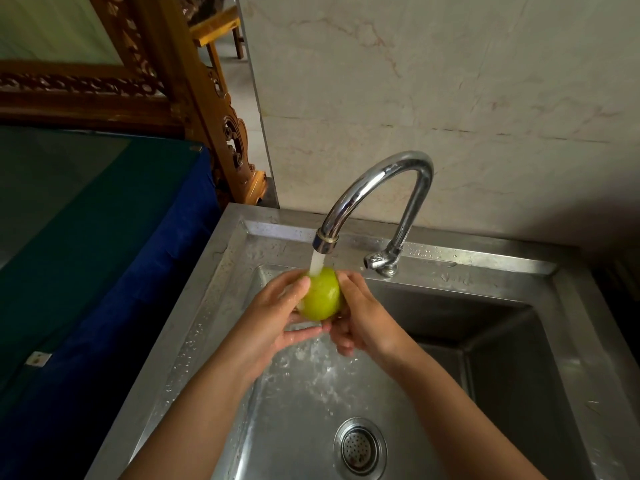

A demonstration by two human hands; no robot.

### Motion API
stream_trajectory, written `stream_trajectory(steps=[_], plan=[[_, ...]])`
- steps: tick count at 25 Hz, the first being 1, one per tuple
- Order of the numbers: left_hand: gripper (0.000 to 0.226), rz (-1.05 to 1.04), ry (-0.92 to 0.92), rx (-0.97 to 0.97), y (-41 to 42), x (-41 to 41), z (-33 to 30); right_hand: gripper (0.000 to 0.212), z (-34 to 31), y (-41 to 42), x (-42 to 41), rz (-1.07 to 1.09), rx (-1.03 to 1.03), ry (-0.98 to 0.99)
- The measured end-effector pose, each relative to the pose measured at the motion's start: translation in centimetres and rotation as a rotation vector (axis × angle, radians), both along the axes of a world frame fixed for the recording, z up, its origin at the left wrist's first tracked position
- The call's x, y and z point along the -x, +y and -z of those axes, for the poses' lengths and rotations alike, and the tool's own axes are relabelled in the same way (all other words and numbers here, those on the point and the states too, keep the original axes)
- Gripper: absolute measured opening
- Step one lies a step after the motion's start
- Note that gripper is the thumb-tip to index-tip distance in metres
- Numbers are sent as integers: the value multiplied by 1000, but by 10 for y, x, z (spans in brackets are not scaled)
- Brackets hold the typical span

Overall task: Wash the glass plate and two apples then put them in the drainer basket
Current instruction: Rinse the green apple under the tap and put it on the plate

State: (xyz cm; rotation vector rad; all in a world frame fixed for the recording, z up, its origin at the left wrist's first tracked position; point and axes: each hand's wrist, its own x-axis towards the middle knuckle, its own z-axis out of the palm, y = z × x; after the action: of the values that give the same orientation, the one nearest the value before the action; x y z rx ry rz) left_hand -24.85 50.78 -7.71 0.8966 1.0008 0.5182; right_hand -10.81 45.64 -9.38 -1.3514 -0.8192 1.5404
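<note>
A green apple point(322, 295) is held under running water from the chrome tap point(377, 199), above the steel sink point(485, 271). My left hand point(273, 317) cups the apple's left side and underside. My right hand point(363, 317) presses against its right side. Water streams onto the top of the apple and splashes down into the basin. The glass plate, the other apple and the drainer basket are out of view.
The sink drain point(360, 448) lies at the bottom of the basin. A table with a blue cloth point(104, 271) stands to the left of the sink. A carved wooden frame point(173, 81) rises behind it. A tiled wall backs the tap.
</note>
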Motion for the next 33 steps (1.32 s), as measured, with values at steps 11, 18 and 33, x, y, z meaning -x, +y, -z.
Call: stream_trajectory(steps=[11,18,33], plan=[[47,-342,-453,724,-7,-7,15,30,24,45,-68,572,204,-426],[49,-357,-441,724,-8,-6,20,18,40,49,-73,610,206,-337],[53,-327,-331,403,-30,1,15,53,48,8,-77,498,455,-326]])
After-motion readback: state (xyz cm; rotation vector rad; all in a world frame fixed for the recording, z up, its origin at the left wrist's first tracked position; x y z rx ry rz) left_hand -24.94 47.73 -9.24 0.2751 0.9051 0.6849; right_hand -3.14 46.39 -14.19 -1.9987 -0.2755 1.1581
